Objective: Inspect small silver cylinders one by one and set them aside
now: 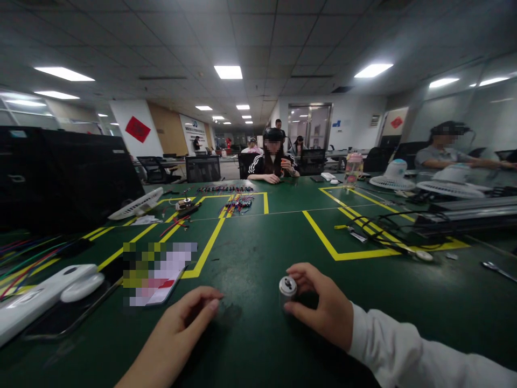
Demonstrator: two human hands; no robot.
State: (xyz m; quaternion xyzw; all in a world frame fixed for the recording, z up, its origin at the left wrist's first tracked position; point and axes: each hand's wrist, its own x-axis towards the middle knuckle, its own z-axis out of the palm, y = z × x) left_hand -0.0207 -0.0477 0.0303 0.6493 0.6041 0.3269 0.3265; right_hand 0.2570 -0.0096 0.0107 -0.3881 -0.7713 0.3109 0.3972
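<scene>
Upright on the green table is a small silver metal cylinder (287, 295) with a dark fitting on its top. My right hand (321, 304) closes around it from the right, thumb at the near side and index finger at the far side of the rim. To the left lies my left hand (189, 318), low over the table, its fingers curved and apart from the thumb, holding nothing. Just beyond the left hand is a partly blurred-out flat packet or booklet (177, 269) in pale violet. The underside of the cylinder and some right fingers are hidden.
At left are a phone (76, 307), a white device (40, 296) and a black case (64, 180). Wired circuit boards (240, 203) lie ahead. Right are black cables (375, 234), metal rails (468, 215) and fans (393, 178). A person (274, 156) sits opposite.
</scene>
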